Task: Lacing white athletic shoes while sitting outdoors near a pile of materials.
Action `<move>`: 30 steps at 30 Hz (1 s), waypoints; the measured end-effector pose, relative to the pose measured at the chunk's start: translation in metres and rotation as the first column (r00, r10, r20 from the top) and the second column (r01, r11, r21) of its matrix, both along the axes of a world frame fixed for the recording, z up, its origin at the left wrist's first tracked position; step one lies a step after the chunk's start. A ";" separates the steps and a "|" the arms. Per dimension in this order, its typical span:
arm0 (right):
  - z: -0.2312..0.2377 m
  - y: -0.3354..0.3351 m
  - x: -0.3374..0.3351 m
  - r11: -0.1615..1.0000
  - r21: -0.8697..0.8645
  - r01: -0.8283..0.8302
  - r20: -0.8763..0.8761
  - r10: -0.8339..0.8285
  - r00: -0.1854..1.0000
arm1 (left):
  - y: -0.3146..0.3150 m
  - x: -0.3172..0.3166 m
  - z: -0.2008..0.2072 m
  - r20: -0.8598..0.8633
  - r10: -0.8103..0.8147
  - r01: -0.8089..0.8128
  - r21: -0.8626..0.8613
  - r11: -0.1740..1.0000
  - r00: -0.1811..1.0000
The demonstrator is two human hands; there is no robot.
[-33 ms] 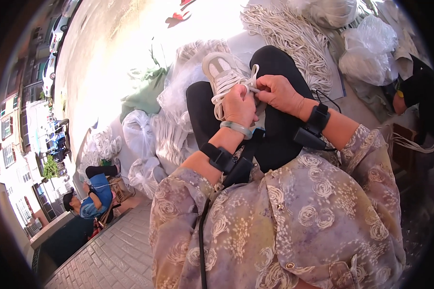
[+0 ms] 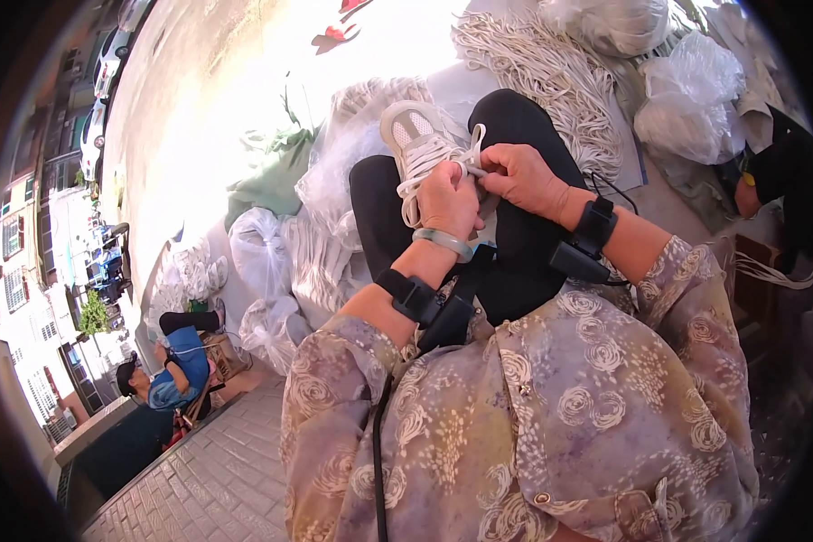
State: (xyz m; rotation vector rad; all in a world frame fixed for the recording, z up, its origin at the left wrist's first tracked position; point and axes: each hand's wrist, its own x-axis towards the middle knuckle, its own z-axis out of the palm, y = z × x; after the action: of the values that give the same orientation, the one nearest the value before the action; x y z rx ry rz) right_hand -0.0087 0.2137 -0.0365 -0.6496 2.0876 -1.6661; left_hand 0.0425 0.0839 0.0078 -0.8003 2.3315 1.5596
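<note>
A light grey and white sneaker (image 2: 410,123) rests between my knees, toe pointing away from me. White shoelaces (image 2: 425,155) run across its front, with loose loops standing out at both sides. Over the shoe's upper part, my left hand (image 2: 449,200) is closed, thumb and fingers pinched on the lace. My right hand (image 2: 522,179) pinches the lace just beside it, fingertips almost touching the left ones. My hands hide the shoe's opening and heel.
A big heap of white laces (image 2: 546,86) lies beyond my right knee. Clear plastic bags (image 2: 691,99) stand at the far right, more bags (image 2: 260,248) at the left. A person in blue (image 2: 185,366) sits at the left; another person's hand (image 2: 747,196) shows at the right.
</note>
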 end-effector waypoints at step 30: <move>-0.004 0.008 -0.009 0.992 0.125 -0.006 0.148 -0.013 0.989 | -0.131 0.051 0.041 -0.360 0.034 -0.048 -0.032 0.998 0.932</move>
State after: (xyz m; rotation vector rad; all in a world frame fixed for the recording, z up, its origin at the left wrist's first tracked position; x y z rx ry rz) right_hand -0.0181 0.2215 -0.0409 -0.4676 2.0672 -1.5219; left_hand 0.0940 -0.0467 0.0483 -0.6160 2.6194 1.8141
